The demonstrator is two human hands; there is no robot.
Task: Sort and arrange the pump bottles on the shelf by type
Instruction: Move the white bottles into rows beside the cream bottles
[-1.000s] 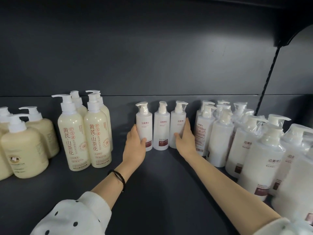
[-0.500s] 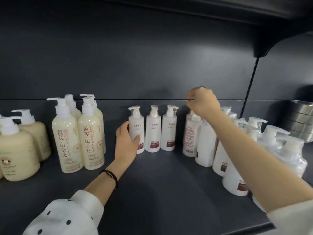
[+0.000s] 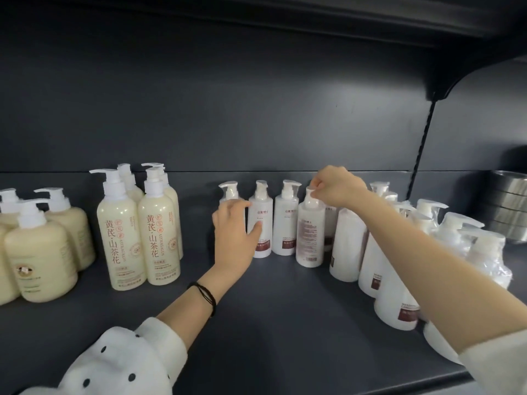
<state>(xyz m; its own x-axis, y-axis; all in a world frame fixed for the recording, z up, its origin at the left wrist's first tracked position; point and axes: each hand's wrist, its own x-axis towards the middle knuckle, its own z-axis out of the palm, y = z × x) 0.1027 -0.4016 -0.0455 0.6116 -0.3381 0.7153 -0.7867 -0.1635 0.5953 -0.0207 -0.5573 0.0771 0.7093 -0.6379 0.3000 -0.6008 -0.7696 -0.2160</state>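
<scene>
A row of small white pump bottles (image 3: 286, 223) stands at the back middle of the dark shelf (image 3: 271, 323). My left hand (image 3: 233, 235) rests against the leftmost bottle of that row, thumb touching the second one. My right hand (image 3: 338, 185) pinches the pump head of a fourth small white bottle (image 3: 310, 238), label turned away, beside the row on its right. Tall cream bottles (image 3: 141, 223) with red characters stand to the left. Squat cream bottles (image 3: 40, 252) are at the far left. More white bottles (image 3: 370, 252) crowd the right, partly hidden by my right arm.
Stacked metal bowls (image 3: 507, 206) sit on the neighbouring shelf at the far right, past a black upright (image 3: 422, 146). An upper shelf (image 3: 342, 18) overhangs. Open shelf surface lies in front between my arms. Some right-hand bottles are wrapped in clear plastic (image 3: 490, 252).
My right hand left the row, reached over the right-hand cluster and now holds a white bottle by its pump beside the row. My left hand stayed at the leftmost bottle.
</scene>
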